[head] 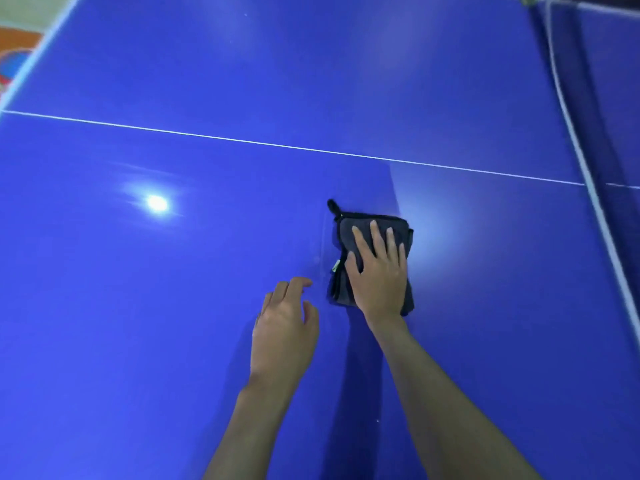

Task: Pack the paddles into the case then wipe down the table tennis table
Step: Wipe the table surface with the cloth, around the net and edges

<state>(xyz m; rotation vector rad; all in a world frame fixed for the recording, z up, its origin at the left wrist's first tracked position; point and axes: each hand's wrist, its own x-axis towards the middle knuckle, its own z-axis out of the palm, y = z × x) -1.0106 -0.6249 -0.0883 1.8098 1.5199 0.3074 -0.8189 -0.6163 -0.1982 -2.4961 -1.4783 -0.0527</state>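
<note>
The right hand (379, 271) lies flat on a folded gray cloth (372, 258), fingers straight, pressing it onto the blue surface (173, 306). The left hand (284, 327) is just beside the cloth, fingers loosely bent, its grip holding nothing. A thin white line (242, 140) crosses the surface beyond them. The net (581, 161) stands at the right. 1 bright light spot (157, 203) shines to the left.

Head view, downward (close) over table (173, 306)

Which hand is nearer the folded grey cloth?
Right. The right hand lies flat on top of the grey cloth, pressing it to the table. The left hand is beside it, apart.
</note>
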